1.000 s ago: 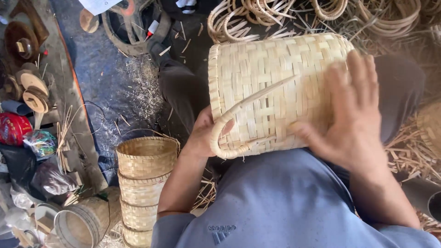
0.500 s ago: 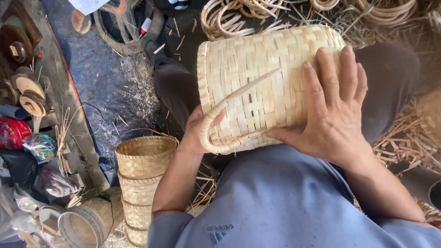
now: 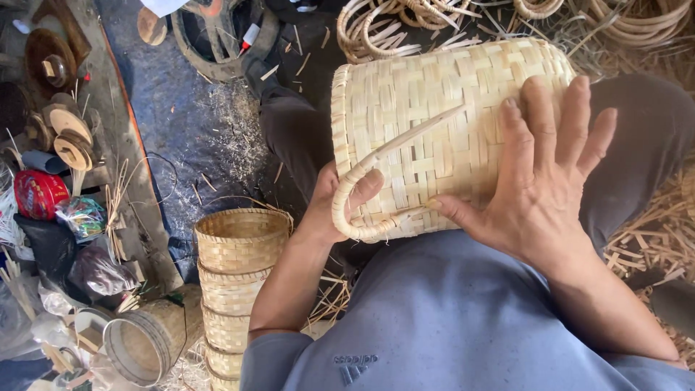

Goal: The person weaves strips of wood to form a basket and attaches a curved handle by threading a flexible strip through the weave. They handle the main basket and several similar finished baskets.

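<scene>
Basket [image 3: 441, 130] lies on its side across the lap, rim to the left. Right hand [image 3: 543, 188] flat, fingers spread on the woven wall, pressing, not gripping. Left hand [image 3: 340, 203] curled round the bent cane handle [image 3: 362, 188] at the rim, thumb hooked through. Looks light and springy; thin weave likely dents under a squeeze, so best held by rim or handle. Vs 1 s ago: right hand slid from far edge toward the middle, basket swung slightly left. Further off: basket stack [image 3: 235, 289] on floor, cane coils [image 3: 376, 29] beyond
</scene>
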